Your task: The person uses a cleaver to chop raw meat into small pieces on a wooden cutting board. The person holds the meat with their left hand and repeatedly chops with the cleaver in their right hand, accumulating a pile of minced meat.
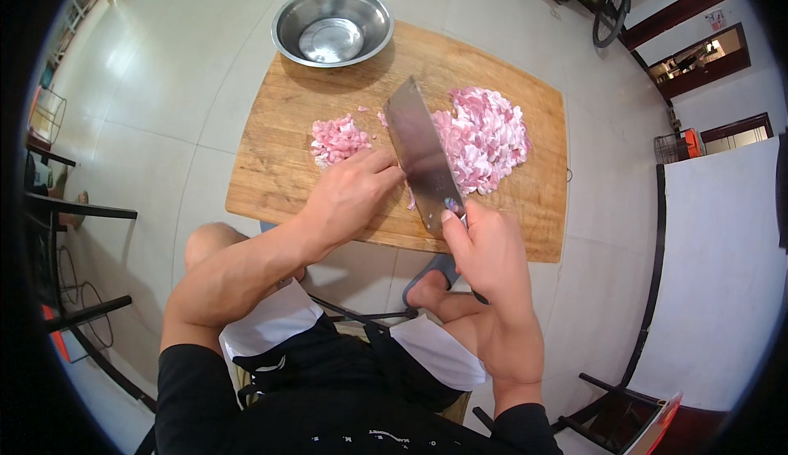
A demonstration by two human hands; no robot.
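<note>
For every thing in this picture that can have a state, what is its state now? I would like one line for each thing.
Cleaver: held, blade over the board.
Right hand: closed on the cleaver handle.
Left hand: resting on the board, fingers against the blade's side.
Small meat pile: cut into pieces.
Large meat pile: cut into pieces, heaped.
Steel bowl: upright, empty.
Cutting board: lying flat on the floor.

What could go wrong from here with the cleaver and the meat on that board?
1. The left hand rests with its fingertips right against the cleaver blade; a slip could probably nick them.
2. The cutting board lies on the tiled floor with a sandalled foot just below its near edge, under the right hand that grips the handle; a dropped blade might hit it.
3. Small meat bits sit loose and could scatter off the board.
</note>
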